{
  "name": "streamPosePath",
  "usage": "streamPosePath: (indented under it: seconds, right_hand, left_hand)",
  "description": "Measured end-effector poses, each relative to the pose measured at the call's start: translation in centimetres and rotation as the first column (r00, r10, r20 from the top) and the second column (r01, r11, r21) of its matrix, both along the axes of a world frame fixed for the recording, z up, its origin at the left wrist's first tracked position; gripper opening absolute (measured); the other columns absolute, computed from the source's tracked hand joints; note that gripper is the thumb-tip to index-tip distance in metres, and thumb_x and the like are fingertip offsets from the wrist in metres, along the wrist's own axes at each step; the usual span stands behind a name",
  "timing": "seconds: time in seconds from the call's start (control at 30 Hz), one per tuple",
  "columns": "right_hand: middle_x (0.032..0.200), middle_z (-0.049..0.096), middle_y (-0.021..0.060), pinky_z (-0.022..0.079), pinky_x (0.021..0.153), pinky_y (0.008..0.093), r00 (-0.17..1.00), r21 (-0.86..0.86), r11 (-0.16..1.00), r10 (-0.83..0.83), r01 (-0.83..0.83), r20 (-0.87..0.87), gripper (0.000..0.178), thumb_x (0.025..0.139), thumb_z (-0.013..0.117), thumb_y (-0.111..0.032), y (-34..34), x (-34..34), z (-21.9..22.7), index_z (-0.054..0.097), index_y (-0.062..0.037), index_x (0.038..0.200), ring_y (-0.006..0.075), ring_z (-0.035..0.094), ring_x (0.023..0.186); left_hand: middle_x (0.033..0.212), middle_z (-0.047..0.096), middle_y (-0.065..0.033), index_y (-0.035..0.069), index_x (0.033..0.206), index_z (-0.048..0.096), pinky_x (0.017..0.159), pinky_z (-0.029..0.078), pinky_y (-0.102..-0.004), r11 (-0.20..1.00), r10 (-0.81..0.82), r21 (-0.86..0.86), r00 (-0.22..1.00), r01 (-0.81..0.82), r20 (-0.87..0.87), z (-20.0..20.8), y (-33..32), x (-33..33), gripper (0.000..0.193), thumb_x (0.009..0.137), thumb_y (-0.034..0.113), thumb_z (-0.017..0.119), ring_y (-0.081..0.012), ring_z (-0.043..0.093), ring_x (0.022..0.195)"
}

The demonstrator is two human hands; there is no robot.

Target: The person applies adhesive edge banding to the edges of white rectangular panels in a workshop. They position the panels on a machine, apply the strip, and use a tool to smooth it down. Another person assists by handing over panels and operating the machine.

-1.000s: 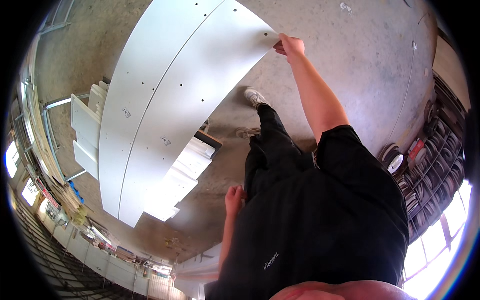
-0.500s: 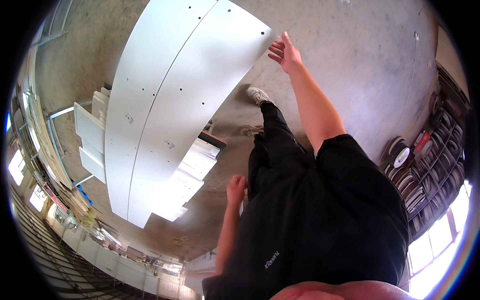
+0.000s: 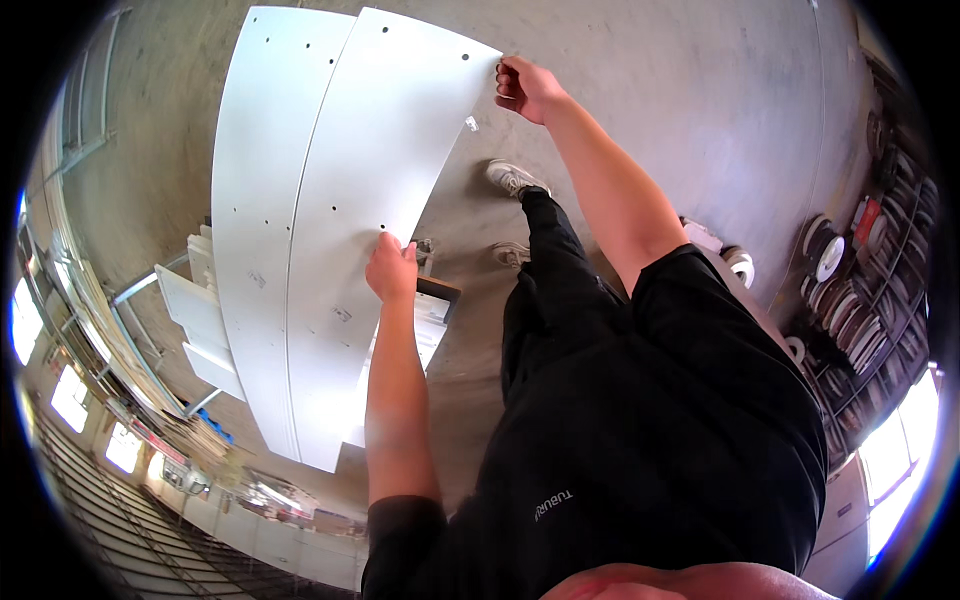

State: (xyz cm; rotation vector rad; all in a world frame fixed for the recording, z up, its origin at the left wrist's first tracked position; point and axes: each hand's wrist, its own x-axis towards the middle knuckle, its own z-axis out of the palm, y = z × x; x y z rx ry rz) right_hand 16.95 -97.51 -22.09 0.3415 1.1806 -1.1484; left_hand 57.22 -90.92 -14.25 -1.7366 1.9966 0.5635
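Note:
Two long white panels with small dark holes lie side by side, the left panel (image 3: 262, 120) and the right panel (image 3: 372, 130), with a narrow seam between them. At the right panel's far right corner is my right hand (image 3: 525, 88), fingers curled in and touching the corner. My left hand (image 3: 392, 267) is at the same panel's right edge, just below a hole. Its fingers are bent and the thumb stands a little apart; whatever lies inside them is hidden. A small white scrap (image 3: 472, 123) shows beside the panel's edge.
More white boards (image 3: 200, 310) are below the panels on the left. A dark-edged piece (image 3: 438, 290) sticks out under the right edge. On the right, a rack (image 3: 895, 290) holds several rolls of strip, with loose rolls (image 3: 825, 250) by it. My shoes (image 3: 515, 178) stand near the panels.
My left hand has come up from beside my body to the right panel's edge. My right hand's spread fingers have curled in at the corner. The panels now appear lower and further left.

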Motion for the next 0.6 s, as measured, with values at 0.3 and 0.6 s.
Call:
streamPosePath:
  seconds: [0.3,0.6]
  right_hand:
    - [0.069,0.043,0.0059,0.043,0.061,0.0351,0.871,0.043,0.870,-0.490,0.491,-0.041,0.016,0.090,0.059,-0.015,7.0,9.4,-0.1,0.052,-0.0060,0.078,0.0190,0.044,0.061]
    - [0.063,0.045,0.0017,0.048,0.064,0.0357,0.988,0.130,0.985,-0.100,0.116,-0.119,0.022,0.096,0.058,-0.018,14.9,9.3,2.8,0.053,-0.0085,0.076,0.0150,0.044,0.057]
  left_hand:
    - [0.093,0.072,-0.0056,0.011,0.102,0.058,0.078,0.052,-0.0453,0.994,-0.096,0.069,0.983,0.087,0.153,0.5,-1.0,-1.2,0.034,0.090,0.036,0.077,-0.0296,0.071,0.090]
    - [0.093,0.075,-0.0085,0.010,0.101,0.061,0.081,0.054,-0.0478,0.998,0.025,-0.058,1.000,-0.026,-0.014,-0.8,1.8,0.1,0.034,0.094,0.042,0.070,-0.0324,0.072,0.088]
